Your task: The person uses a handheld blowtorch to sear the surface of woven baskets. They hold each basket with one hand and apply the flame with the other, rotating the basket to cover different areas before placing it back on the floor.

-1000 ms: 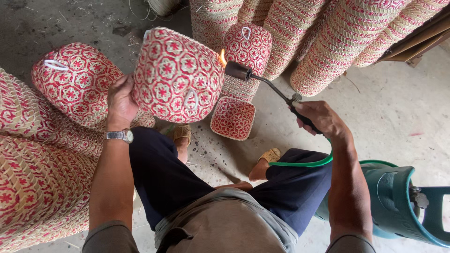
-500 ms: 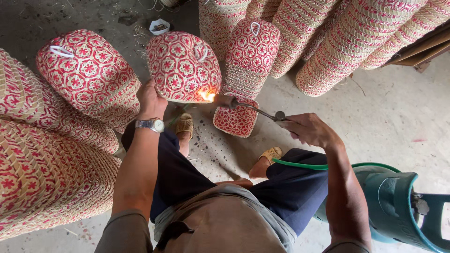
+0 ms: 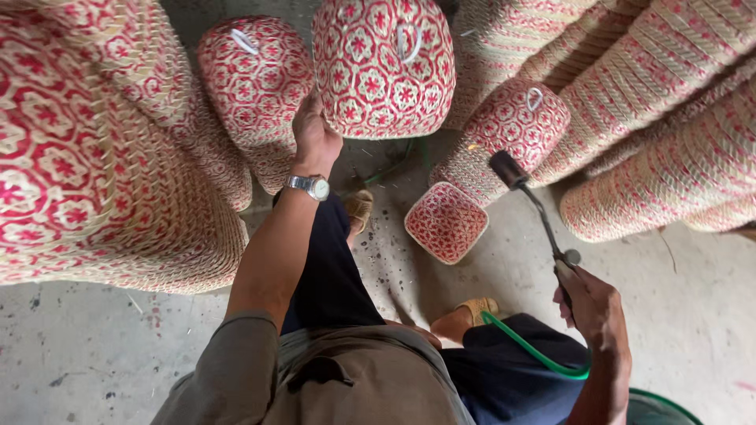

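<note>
A bare patch of grey concrete floor (image 3: pixel 693 315) is seen from above, hemmed in by woven red-and-cream baskets on three sides; the only open room lies to the right of and below a small square basket lid (image 3: pixel 446 222), which rests on the floor near the centre. A large stack of patterned baskets (image 3: pixel 102 149) fills the space left of the lid, and long stacked rolls of baskets (image 3: pixel 669 118) crowd the space to its upper right. A rounded woven basket (image 3: pixel 383 63) is held up in the air above and left of the lid, its closed bottom turned toward the camera, so nothing of its inside is shown. It is gripped at its lower left edge by the left hand (image 3: pixel 315 142), fingers clamped on the rim, arm stretched upward, a metal wristwatch (image 3: pixel 312 186) on the wrist. A gas torch (image 3: pixel 535 212) is held to the right of the lid, its dark nozzle pointing up just right of the lid and clear of the held basket. The torch handle is enclosed by the right hand (image 3: pixel 591 303), fingers wrapped shut around it, with a green hose (image 3: pixel 535 354) curving away below. Dark trousers and sandalled feet lie just below the lid.
</note>
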